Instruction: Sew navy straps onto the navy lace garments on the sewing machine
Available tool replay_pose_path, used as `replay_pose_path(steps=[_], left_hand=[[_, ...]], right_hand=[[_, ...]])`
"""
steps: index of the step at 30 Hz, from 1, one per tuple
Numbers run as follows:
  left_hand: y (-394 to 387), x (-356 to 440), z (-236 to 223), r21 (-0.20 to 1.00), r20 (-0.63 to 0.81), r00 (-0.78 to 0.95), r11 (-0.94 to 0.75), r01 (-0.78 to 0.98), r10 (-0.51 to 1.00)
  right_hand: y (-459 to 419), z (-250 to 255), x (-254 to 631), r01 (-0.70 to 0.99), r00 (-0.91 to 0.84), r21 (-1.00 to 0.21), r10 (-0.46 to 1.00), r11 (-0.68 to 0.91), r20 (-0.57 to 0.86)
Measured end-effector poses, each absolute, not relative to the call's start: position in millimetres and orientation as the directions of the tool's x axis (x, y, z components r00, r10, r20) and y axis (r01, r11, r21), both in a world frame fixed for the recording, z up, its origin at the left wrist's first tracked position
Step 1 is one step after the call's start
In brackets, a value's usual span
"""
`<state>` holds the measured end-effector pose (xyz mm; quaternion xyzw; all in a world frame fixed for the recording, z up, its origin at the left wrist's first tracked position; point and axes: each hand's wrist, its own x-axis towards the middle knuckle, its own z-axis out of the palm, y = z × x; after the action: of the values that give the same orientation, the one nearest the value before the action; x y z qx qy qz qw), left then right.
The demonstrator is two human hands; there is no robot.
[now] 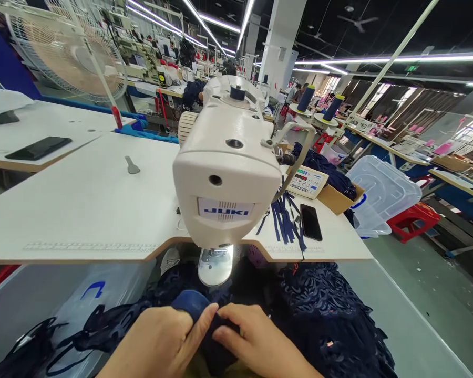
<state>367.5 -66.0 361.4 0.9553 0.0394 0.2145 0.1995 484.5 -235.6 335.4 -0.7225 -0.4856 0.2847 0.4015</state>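
My left hand (163, 336) and my right hand (254, 336) are close together low in the head view, both closed on a navy garment piece (191, 302). My left hand's fingers are partly hidden inside the fabric, and a smooth curved fold of it stands up beside the thumb. Thumb and fingers of my right hand pinch the edge on the other side. Just beyond my hands is the lit metal arm bed (215, 266) of the white JUKI sewing machine (226, 173); the cloth is apart from it.
Navy garments (331, 315) are heaped at the right, with strappy ones (102, 325) at the left. On the white table (82, 210) lie a grey metal piece (132, 165), dark strips (284, 218) and a phone (310, 221). A control panel (307, 181) stands behind them.
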Motion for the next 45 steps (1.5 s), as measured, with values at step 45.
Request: replay_pose_path(steps=[45], left_hand=[[-61,402,308,0.064,0.738,0.669,-0.997,0.052,0.083]], right_hand=[[-180,338,551,0.648,0.537,-0.752,0.774,-0.123,0.336]])
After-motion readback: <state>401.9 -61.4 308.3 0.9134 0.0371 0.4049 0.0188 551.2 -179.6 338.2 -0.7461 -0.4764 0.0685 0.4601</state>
